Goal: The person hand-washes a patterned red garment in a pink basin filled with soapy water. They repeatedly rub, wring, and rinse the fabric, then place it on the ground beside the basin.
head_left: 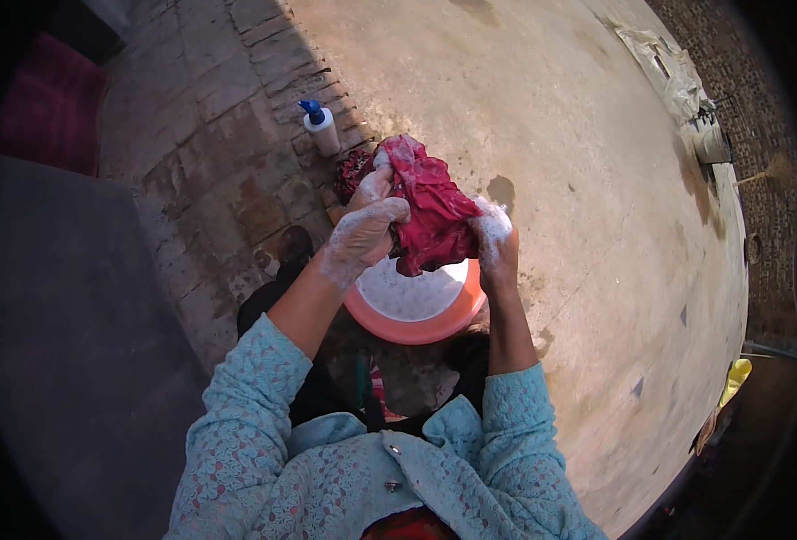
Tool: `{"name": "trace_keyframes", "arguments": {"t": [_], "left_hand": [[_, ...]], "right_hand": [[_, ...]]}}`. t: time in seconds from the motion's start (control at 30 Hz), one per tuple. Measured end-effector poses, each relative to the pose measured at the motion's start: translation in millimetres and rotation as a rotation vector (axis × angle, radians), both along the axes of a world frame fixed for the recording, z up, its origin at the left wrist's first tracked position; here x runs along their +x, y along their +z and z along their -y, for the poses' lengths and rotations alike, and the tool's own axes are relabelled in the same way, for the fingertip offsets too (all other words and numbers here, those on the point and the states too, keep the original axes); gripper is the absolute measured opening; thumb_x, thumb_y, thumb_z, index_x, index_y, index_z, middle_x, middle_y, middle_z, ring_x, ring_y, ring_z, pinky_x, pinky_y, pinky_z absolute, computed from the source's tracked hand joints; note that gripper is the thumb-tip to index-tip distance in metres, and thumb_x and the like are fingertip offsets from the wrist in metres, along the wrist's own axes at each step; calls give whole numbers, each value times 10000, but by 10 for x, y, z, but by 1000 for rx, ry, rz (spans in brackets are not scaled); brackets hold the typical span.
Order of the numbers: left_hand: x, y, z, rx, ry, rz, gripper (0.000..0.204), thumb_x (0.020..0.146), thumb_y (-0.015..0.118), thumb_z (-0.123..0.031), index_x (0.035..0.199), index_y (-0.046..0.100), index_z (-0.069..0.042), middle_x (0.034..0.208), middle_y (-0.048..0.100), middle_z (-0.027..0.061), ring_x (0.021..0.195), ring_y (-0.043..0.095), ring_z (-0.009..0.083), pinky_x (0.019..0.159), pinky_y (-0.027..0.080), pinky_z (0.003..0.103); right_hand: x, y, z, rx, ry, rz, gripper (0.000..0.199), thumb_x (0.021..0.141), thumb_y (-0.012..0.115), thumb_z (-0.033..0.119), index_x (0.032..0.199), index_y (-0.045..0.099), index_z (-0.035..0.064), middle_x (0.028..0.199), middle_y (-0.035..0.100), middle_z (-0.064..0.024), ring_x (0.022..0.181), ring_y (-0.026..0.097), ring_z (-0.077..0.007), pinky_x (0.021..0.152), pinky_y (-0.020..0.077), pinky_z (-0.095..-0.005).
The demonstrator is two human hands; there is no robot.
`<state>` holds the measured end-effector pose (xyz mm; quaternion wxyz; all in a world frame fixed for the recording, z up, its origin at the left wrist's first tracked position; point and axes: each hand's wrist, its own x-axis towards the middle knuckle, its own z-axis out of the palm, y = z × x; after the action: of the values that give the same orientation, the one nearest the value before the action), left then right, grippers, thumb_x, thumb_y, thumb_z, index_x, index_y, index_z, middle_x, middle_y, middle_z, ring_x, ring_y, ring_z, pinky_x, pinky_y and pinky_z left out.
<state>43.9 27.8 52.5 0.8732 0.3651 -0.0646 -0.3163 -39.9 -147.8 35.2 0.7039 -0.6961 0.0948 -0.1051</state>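
A wet crimson cloth (430,211) with streaks of foam is stretched between my hands. My left hand (365,225), soapy on its fingers and wrist, grips the cloth's left side. On the opposite side my right hand (495,236) holds the cloth's edge, with thick suds over its knuckles. Directly below hangs the view onto an orange-pink basin (407,331) filled with white, foamy water. The cloth covers the basin's far part. Just beyond my left hand lies a dark red patterned bundle of fabric (352,171), partly hidden by the cloth.
A white pump bottle with a blue top (321,129) stands on the brick paving (228,153) at the left. Smooth concrete (614,198) spreads to the right, with damp spots. Along the far right are a whitish bucket (711,142), a plastic sheet (659,67) and a yellow object (735,380).
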Motion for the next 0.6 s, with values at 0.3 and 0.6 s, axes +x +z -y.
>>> {"name": "trace_keyframes", "arguments": {"t": [0.3, 0.6], "left_hand": [[-18, 77, -30, -19, 79, 11, 689, 624, 417, 109, 1305, 369, 14, 1217, 501, 69, 1035, 544, 132, 837, 459, 222], [27, -40, -46, 63, 73, -40, 605, 683, 468, 89, 1278, 394, 1, 1163, 556, 71, 991, 598, 162, 843, 501, 278]], "right_hand": [[-6, -117, 100, -166, -230, 208, 226, 893, 530, 105, 1079, 599, -4, 1028, 598, -48, 882, 565, -131, 774, 449, -263], [-68, -20, 241, 136, -226, -39, 255, 929, 442, 165, 1014, 579, -32, 980, 611, -71, 826, 586, -151, 745, 465, -275]]}}
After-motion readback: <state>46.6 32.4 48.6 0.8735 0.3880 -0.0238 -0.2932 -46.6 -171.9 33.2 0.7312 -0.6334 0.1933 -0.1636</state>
